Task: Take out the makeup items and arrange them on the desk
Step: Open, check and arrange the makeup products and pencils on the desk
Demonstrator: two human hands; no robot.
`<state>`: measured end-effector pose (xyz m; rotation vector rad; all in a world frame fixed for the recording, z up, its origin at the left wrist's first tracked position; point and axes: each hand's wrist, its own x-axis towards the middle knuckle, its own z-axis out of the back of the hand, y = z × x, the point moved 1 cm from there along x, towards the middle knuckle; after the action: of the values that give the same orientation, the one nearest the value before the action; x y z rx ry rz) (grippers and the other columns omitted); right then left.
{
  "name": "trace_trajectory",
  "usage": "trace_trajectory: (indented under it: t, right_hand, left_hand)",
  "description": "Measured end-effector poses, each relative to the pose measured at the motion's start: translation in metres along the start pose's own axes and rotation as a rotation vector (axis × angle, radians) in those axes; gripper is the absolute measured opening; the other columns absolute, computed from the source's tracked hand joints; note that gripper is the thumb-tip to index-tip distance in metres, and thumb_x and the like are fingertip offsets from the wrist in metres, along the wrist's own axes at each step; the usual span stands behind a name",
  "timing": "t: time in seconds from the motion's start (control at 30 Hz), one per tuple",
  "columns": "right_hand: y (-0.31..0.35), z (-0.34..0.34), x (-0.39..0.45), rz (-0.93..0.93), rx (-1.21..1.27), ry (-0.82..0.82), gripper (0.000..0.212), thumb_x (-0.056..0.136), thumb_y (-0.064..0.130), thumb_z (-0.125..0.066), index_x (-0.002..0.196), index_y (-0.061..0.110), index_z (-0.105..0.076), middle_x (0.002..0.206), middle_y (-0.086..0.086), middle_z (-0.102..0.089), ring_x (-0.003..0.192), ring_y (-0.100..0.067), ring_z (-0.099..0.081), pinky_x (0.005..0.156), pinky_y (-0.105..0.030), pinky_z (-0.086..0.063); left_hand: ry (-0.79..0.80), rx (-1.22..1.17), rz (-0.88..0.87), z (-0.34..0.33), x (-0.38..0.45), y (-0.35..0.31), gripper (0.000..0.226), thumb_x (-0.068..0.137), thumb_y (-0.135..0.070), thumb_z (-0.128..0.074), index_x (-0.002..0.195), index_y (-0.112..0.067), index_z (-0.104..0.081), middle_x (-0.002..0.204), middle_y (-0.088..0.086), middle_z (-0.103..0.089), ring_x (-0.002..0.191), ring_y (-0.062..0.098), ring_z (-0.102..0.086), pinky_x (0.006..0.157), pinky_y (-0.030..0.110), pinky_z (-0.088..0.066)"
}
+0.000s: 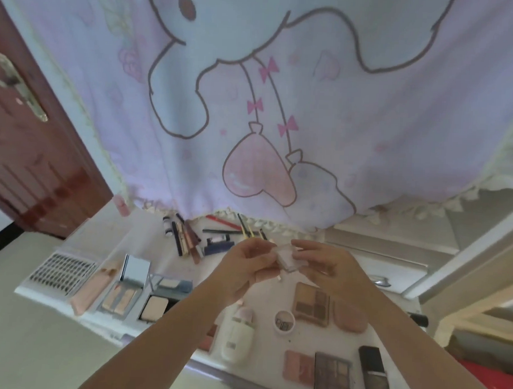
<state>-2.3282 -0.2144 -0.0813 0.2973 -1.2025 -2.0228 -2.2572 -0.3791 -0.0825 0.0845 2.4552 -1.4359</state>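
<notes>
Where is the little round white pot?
The round white pot sits on the desk right of centre in the head view, between the white bottle and the brown eyeshadow palette.

- Both hands are meeting above the desk [169, 267], the left hand [248, 263] and right hand [324, 265] pinching a small clear case [288, 256] between them.
- Under them a white bottle [237, 334] is lying flat beside a round pot [284, 321].
- Open palettes [310, 305] are sitting to the right, pencils [186, 235] are lying by the cartoon curtain [282, 107].
</notes>
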Motion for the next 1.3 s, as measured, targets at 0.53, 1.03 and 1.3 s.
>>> trace_trajectory:
  t: [0.53,1.03,1.3]
  right_hand:
    - [0.033,0.015,0.029,-0.143,0.092,0.027,0.023,0.085,0.014,-0.061,0.106,0.009,-0.066,0.095,0.011,-0.063,0.076,0.011,-0.061,0.073,-0.008,-0.049]
    - [0.036,0.004,0.025,-0.236,0.167,-0.024,0.016,0.084,0.017,-0.063,0.097,0.012,-0.071,0.078,0.012,-0.067,0.067,0.001,-0.062,0.067,-0.013,-0.051]
    - [0.013,-0.021,0.01,-0.445,0.22,0.091,0.021,0.09,0.013,-0.054,0.1,0.0,-0.067,0.074,0.001,-0.064,0.068,-0.008,-0.061,0.059,-0.012,-0.051]
  left_hand:
    - [-0.042,0.417,-0.19,-0.015,-0.001,-0.048,0.027,0.078,0.013,-0.06,0.066,-0.01,-0.052,0.066,-0.003,-0.063,0.047,0.0,-0.058,0.045,0.009,-0.044]
    - [-0.033,0.467,-0.204,0.007,-0.013,-0.029,0.026,0.078,0.014,-0.06,0.07,-0.011,-0.056,0.07,-0.002,-0.063,0.06,-0.001,-0.062,0.064,0.011,-0.049]
    - [-0.146,0.474,-0.037,0.031,-0.023,0.03,0.032,0.077,0.019,-0.057,0.074,-0.013,-0.057,0.069,-0.007,-0.066,0.063,0.001,-0.063,0.065,0.014,-0.052]
